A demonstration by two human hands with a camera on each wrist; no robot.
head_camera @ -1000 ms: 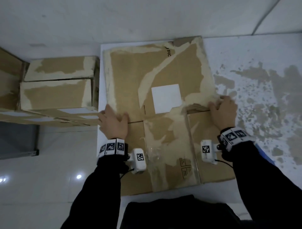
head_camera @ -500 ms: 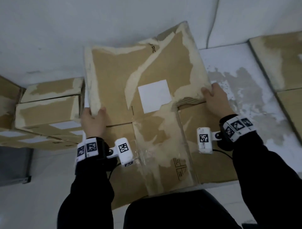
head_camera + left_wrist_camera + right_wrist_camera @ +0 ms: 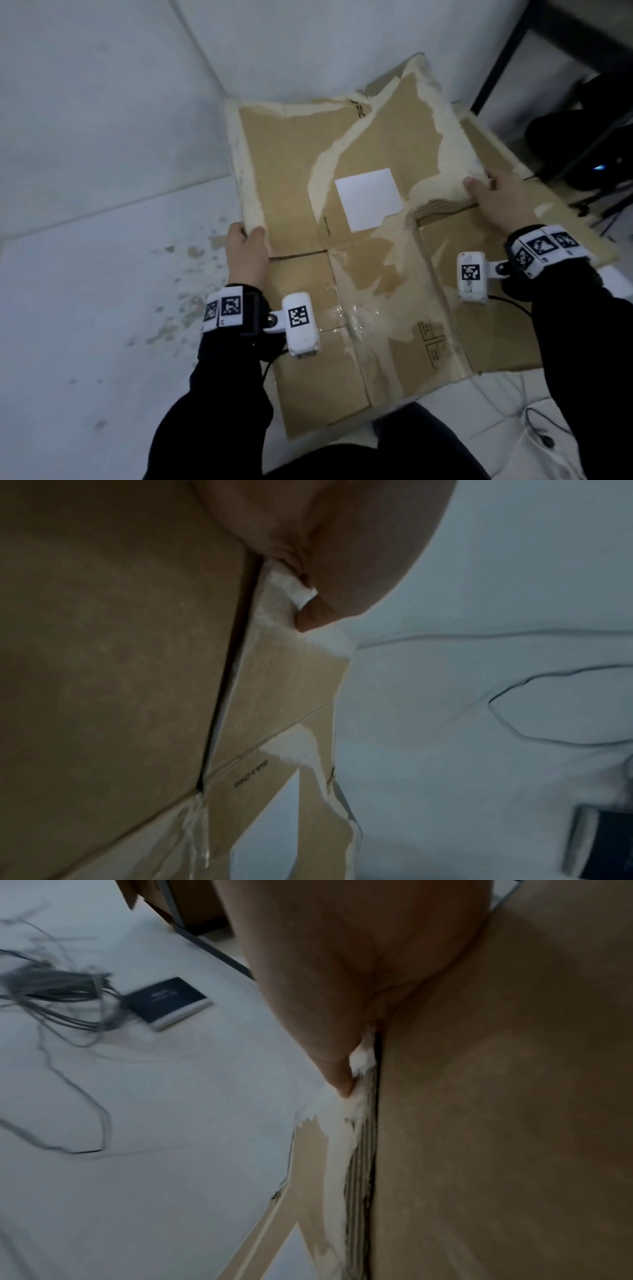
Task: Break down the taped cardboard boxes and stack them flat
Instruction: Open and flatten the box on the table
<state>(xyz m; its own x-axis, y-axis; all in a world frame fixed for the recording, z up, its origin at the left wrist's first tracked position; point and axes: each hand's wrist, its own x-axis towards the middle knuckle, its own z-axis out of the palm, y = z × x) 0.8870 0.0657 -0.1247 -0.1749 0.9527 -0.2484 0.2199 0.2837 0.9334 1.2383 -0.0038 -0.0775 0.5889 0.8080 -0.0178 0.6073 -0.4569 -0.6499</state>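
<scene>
Item: flattened cardboard box [image 3: 359, 240], torn and paper-scarred, white label [image 3: 369, 198] at centre, held up before us. Left hand [image 3: 247, 255] at the box's left edge, thumb on the upper face, fingers [image 3: 313, 618] wrapped under the edge, grasping it. Right hand [image 3: 498, 202] at the box's right edge beside the torn corrugated strip, thumb on top, fingers [image 3: 342, 1080] curled around the edge, likewise grasping. Both forearms reach forward in dark sleeves with marker wristbands. Against a second ago: we then had the box lying flat on the white worktop [image 3: 102, 308] with palms pressing on it; it is now lifted and swung to the right, and the intact boxes formerly left of it are gone from view. Around: a second flattened cardboard sheet [image 3: 548, 219] lies under the box's right side; right of the box we note cables [image 3: 61, 993], a dark flat device [image 3: 169, 1001] and a black frame leg [image 3: 500, 58].
</scene>
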